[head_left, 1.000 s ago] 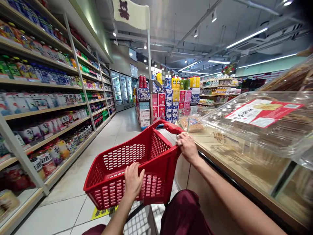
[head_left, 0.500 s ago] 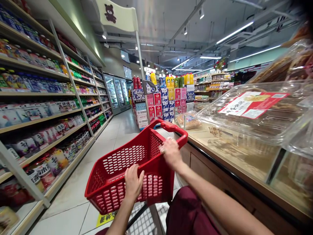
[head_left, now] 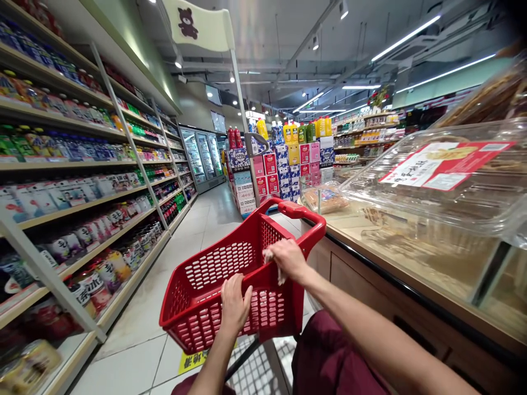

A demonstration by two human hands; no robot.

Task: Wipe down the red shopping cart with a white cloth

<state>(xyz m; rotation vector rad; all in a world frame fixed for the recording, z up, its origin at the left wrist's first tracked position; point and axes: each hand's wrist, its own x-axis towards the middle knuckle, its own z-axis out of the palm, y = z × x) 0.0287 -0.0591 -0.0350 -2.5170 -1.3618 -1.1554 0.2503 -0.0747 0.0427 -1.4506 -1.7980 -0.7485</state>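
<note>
A red plastic shopping basket [head_left: 197, 329] with slotted walls is fixed on a wheeled cart frame [head_left: 257, 367] in front of me. My left hand [head_left: 235, 304] is curled over its near rim, fingers inside and thumb outside. Further along the same rim, close to the handle [head_left: 310, 225], my right hand [head_left: 288, 258] is closed around a crumpled white tissue [head_left: 281, 274]. The tissue's ends stick out on both sides of the rim. Part of the tissue is hidden under the fingers.
Shelves [head_left: 74, 162] of drinks and packets line the left side. A wooden counter [head_left: 354, 285] with clear plastic food boxes [head_left: 444, 170] stands close on my right. Stacked drink cartons [head_left: 272, 175] are ahead. A yellow floor sticker [head_left: 191, 361] shows beneath the basket.
The whole view has shifted, so the basket sits further right. My right hand has slid slightly along the rim away from the handle, and the tissue shows more clearly. My left hand keeps its hold.
</note>
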